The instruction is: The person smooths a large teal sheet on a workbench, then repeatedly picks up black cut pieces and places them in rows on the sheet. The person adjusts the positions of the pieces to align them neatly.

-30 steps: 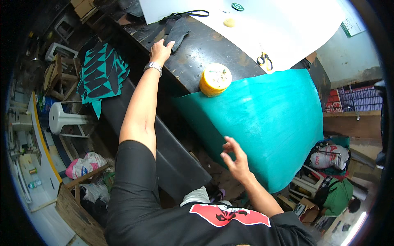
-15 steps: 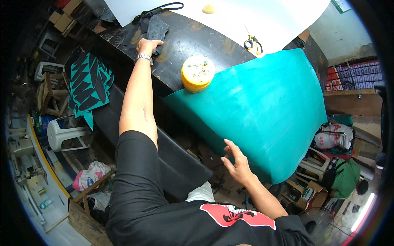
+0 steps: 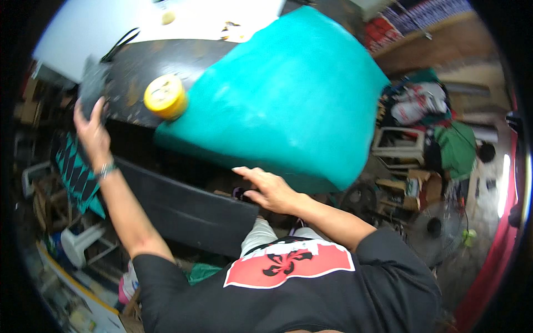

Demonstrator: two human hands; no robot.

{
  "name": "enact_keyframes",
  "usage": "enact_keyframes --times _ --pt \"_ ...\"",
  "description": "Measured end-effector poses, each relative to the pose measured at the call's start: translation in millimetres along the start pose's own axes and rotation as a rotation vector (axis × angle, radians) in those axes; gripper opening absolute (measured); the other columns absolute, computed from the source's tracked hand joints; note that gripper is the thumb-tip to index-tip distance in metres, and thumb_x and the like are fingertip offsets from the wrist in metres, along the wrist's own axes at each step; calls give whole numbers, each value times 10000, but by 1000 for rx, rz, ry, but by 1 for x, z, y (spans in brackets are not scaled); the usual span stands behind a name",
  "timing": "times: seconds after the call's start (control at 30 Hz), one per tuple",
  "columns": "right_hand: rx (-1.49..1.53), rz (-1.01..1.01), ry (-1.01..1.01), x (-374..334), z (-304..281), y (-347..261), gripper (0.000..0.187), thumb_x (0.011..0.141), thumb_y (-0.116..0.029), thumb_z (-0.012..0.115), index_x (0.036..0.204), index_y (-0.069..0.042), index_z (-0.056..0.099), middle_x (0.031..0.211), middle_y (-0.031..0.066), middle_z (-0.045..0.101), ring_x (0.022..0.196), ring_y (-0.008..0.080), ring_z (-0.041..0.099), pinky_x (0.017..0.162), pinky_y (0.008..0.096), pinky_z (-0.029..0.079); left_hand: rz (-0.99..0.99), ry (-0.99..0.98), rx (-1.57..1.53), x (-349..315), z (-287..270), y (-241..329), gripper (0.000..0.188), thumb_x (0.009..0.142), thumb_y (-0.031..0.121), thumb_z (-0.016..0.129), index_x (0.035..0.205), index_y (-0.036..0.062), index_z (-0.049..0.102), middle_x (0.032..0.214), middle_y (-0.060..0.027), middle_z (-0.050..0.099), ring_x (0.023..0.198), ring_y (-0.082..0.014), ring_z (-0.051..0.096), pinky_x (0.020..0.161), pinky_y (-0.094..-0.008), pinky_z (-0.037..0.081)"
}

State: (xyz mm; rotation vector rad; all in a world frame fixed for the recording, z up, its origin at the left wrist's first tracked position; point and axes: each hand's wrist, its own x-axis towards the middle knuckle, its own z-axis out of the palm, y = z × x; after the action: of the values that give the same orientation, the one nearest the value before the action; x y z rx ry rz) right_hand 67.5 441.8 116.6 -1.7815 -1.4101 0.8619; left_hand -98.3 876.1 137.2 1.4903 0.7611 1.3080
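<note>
My left hand [image 3: 92, 131] grips the lower end of a dark grey, flat, slab-like piece [image 3: 94, 79] at the table's left end. Motion blurs the piece, and I cannot make out its kind. With its fingers apart and nothing in them, my right hand [image 3: 270, 191] hovers by the near edge of a large teal sheet [image 3: 288, 94]. That sheet drapes off the dark table [image 3: 161, 58] toward me. A round yellow tub [image 3: 166, 97] with a pale, speckled top stands at the sheet's left edge.
A white sheet [image 3: 205, 16] covers the table's far side, with blurred scissors [image 3: 230, 30] on it. A black strap [image 3: 119, 45] lies near the left end. Black material [image 3: 183, 208] hangs before me. A white stool [image 3: 80, 244] stands left, a fan [image 3: 436, 236] right.
My view has turned, shifting the table scene leftward. My left hand has lifted the dark grey piece and moved left with it. My right hand stays open by the teal sheet.
</note>
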Motion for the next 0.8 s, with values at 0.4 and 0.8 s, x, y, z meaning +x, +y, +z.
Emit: enact_keyframes --times 0.4,0.8 --pt "183 -307 653 -64 -92 -4 653 787 136 577 1404 -50 469 1017 132 588 915 277 581 851 374 491 -641 -180 -415 -293 151 148 713 880 -33 661 1509 77 344 1208 -135 635 995 -232 690 755 -290 575" --pt "0 -454 542 -261 -263 112 637 767 21 731 1364 -39 518 1070 111 654 982 280 605 862 374 492 -813 -425 -472 -504 419 199 643 855 -21 690 1441 -26 426 1292 -107 590 1139 -170 596 974 -313 482"
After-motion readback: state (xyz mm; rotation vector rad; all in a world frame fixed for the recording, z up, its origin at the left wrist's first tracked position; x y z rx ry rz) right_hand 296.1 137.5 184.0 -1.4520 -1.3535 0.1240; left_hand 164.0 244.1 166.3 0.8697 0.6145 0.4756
